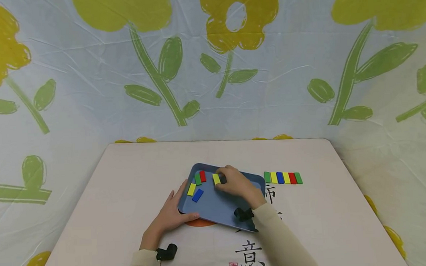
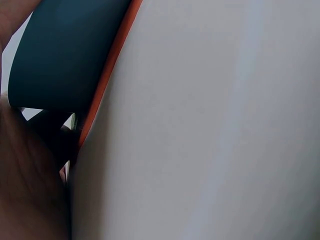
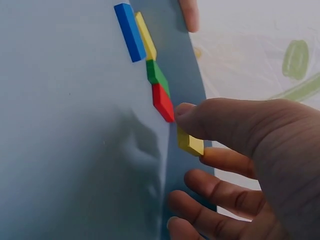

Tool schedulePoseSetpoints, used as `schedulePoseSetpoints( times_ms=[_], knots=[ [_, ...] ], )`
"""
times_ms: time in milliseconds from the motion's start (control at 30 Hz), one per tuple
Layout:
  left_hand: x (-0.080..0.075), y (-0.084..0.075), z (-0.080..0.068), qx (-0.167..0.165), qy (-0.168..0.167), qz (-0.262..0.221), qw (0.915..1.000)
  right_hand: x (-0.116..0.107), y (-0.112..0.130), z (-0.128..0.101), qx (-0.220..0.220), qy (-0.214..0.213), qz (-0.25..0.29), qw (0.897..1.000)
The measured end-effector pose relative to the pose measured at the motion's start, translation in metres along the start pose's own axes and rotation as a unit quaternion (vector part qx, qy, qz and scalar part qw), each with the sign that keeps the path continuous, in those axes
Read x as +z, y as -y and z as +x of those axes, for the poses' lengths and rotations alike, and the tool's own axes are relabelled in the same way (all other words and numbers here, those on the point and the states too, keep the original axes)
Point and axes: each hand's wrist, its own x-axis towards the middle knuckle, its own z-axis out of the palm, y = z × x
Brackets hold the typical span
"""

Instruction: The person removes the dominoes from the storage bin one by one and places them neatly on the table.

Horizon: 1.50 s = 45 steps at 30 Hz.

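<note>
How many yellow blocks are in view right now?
3: one yellow block pinched by the right hand over the blue tray; one at the tray's left edge; one in the row beside it. None look hidden.

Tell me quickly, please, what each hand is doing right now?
Left hand: open, fingers resting on the blue tray edge.
Right hand: pinching a yellow block.

place: staged tabletop recording booth | backdrop: flower-print sheet hung far and at both sides | surface: beige table with printed characters near | props: tray, coloured blocks
</note>
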Motion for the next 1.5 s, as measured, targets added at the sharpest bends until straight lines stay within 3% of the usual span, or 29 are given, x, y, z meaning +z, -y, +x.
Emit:
schedulePoseSetpoints(
  times_ms=[467,767,1200,1500],
  knots=[
    [0.001,0.001,0.001,0.001,0.002,0.003,1.0,-0.037,-0.023,-0.017,0.003,-0.021,0.001,1.0],
    [-0.001,0.003,0.001,0.008,0.0,0.003,1.0,-0.064,-0.045,-0.034,0.042,-0.035,0.018,0.998],
    [-0.002,0.0,0.0,0.011,0.005,0.001,0.9999,-0.097,-0.09,-0.071,0.048,-0.083,0.003,0.995],
    [-0.002,-0.001,-0.001,0.006,0.005,0.004,1.0,-0.112,-0.13,-0.1,0.091,-0.106,-0.02,0.99]
  ],
)
